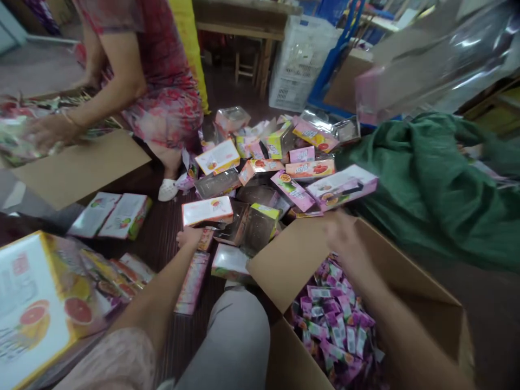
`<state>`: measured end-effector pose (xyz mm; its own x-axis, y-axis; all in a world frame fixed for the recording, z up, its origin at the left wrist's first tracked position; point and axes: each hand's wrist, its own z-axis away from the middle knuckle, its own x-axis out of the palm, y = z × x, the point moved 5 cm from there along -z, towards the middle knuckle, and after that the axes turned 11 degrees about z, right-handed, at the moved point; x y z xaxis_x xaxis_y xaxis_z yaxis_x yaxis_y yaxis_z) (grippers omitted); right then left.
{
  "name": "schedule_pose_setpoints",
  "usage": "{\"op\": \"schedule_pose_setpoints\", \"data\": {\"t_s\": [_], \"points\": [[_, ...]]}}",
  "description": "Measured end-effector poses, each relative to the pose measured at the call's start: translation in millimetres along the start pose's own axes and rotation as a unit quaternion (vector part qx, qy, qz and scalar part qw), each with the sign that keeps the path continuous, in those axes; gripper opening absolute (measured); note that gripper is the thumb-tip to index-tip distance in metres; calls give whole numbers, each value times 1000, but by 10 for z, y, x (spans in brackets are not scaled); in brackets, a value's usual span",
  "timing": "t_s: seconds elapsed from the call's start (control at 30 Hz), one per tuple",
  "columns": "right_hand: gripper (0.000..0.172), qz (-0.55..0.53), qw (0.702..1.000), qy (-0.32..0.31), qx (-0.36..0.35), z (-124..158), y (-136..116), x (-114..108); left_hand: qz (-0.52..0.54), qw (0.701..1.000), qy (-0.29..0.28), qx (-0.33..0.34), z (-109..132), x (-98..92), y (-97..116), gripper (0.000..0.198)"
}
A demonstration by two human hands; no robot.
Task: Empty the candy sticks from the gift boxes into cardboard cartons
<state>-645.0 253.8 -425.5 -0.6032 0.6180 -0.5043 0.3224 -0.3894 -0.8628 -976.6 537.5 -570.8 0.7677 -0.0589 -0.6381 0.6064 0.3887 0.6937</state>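
Observation:
My left hand (189, 237) is at the near left edge of a pile of fruit-print boxes (260, 165), its fingers curled beside a small orange-pink box (205, 239); what it grips, if anything, is hidden. Blurred by motion, my right hand (340, 230) is over the rim of an open cardboard carton (410, 276), near a white and purple box (343, 187). Many small purple packets (337, 319) lie inside the carton. A pink box (192, 283) lies on the dark floor below my left hand.
Green cloth (439, 184) lies at the right. At the left stands a large citrus-print box (36, 309); two white boxes (109, 215) lie beyond it. Another person (150, 70) squats over a carton (81, 168). White crates (296, 65) stand behind the pile.

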Motion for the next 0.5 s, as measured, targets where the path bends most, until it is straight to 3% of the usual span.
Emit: {"op": "schedule_pose_setpoints", "data": {"t_s": [0.1,0.2,0.27,0.33,0.4,0.5], "points": [[75,229,967,-100,-40,754,871,778,-77,996,-17,-37,-174,165,-512,84],[69,387,908,-99,-126,1395,1398,1114,-195,980,-42,22,-301,449,-739,118],[69,428,884,-78,-171,1591,1479,1152,-286,954,-54,75,-388,636,-778,133],[68,444,873,-70,-187,1624,1454,1142,-339,934,-71,89,-475,779,-786,133],[67,451,868,-74,-194,1587,1411,1138,-353,929,-81,79,-552,840,-755,120],[66,450,867,-69,-205,1545,1383,1151,-308,946,-75,69,-633,772,-606,94]]}}
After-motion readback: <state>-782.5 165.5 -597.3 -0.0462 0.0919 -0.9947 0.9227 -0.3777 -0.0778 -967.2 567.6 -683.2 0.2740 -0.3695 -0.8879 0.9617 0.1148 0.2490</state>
